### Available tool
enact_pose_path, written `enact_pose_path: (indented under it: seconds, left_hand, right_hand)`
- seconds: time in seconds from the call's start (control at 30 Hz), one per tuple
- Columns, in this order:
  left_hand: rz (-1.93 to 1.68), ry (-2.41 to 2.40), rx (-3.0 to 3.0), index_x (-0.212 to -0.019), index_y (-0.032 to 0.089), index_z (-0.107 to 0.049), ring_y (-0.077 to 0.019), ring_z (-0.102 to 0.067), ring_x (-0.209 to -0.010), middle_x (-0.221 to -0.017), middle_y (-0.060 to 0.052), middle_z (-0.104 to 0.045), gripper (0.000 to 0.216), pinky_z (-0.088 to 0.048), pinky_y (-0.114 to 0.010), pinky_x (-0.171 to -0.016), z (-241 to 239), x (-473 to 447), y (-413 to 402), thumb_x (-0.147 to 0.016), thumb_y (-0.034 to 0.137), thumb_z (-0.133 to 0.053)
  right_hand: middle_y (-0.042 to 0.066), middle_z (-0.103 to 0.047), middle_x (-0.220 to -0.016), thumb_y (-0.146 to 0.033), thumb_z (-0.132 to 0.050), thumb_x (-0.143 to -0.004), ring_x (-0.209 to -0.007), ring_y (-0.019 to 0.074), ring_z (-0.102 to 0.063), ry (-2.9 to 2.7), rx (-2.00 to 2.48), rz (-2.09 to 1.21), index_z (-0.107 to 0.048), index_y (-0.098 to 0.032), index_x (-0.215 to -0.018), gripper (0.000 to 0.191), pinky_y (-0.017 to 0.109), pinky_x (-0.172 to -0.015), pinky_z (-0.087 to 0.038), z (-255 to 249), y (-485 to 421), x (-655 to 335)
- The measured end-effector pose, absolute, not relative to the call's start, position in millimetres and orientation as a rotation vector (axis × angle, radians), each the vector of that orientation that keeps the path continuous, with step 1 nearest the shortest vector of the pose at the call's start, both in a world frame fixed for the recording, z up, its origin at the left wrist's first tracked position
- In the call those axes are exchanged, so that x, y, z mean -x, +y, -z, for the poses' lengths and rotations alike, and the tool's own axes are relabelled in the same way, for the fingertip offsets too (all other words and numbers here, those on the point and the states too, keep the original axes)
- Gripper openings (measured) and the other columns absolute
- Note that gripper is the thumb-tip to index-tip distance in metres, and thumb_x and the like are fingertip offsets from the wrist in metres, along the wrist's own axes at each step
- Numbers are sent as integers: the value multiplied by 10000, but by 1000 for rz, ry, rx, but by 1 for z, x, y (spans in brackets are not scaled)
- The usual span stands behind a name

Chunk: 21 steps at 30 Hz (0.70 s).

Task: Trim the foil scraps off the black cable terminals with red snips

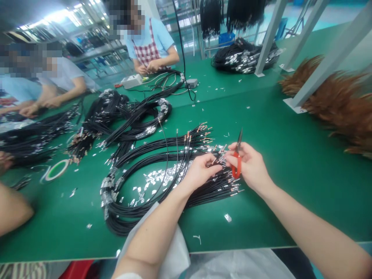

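My left hand [200, 170] is closed in a pinch on the end of a black cable [218, 158], just above a coiled bundle of black cables [151, 178] on the green table [290, 155]. My right hand [251, 164] is wrapped round small red-handled snips [237, 157], blades pointing up and away. The fingertips of both hands meet at the cable end. Silver foil scraps [157, 180] lie among the cables.
More black cable bundles [122, 112] lie to the left, and another heap [244, 56] at the back. A tape roll [56, 170] lies at left. Brown fibrous material [334, 100] sits right, beside grey frame posts [328, 58]. Co-workers work at the far left and back.
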<state>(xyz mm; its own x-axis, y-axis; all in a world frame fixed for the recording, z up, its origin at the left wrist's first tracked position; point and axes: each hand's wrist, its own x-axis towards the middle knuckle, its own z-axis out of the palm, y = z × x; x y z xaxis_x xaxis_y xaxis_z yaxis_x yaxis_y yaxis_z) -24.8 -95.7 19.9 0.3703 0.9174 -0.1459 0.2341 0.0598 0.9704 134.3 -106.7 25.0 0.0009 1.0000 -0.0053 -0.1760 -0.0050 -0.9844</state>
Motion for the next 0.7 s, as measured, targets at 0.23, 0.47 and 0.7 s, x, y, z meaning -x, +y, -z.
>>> enact_pose_path:
  seconds: [0.23,0.47,0.7]
  left_hand:
    - [-707,942,-1166,-719,170,-475,-31,-344,-322,-437,73,-477,248,-210,-165,-340,-26,27,-95,-747,371,-617]
    - [-659,880,-1030,-673,136,-535,-57,-446,-490,-626,-9,-551,293,-273,-161,-363,-28,27,-93,-686,397,-667]
    - [-769,989,-1016,-676,124,-537,-30,-359,-417,-528,44,-448,334,-243,-168,-378,-29,25,-94,-689,440,-645]
  right_hand:
    - [-43,-567,-674,-262,-688,-678,-505,68,-492,-1196,1029,-1293,-515,-196,-839,246,226,-491,-421,-29,-98,-132]
    - [-25,-598,-729,-221,-696,-692,-534,81,-545,-1295,930,-1304,-539,-194,-800,191,244,-523,-461,-30,-94,-132]
    - [-15,-642,-734,-234,-733,-669,-651,115,-617,-1132,969,-1260,-564,-205,-874,267,276,-668,-512,-17,-98,-125]
